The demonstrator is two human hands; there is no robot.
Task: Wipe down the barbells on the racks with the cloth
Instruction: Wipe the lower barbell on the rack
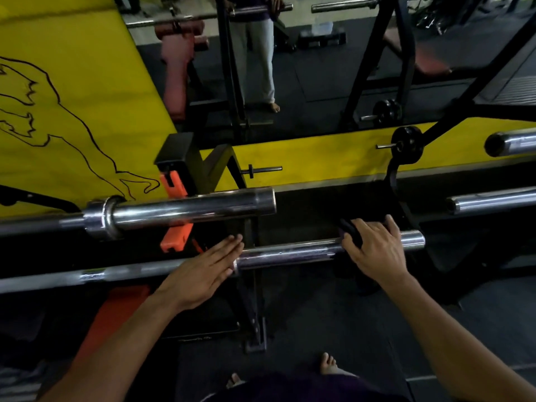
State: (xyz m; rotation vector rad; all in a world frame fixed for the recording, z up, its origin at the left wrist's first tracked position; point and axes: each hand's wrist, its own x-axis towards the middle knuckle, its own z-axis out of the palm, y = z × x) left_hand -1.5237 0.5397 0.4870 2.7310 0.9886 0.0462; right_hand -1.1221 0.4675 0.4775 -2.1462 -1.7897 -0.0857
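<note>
On racks: four barbells [290, 252], one cloth [352, 232].

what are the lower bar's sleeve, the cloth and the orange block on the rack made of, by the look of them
Lower bar's sleeve: polished metal, likely chromed steel, given its bright mirror-like streaks.
Cloth: a dark, matt, soft fabric, bunched under the right hand; too dark to tell the weave.
Orange block: probably moulded plastic, with an even colour, dull sheen and squared notches.

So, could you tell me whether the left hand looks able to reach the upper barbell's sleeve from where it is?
Probably yes: the left hand lies open by the lower barbell, and nothing blocks the upper barbell's sleeve just above.
</note>
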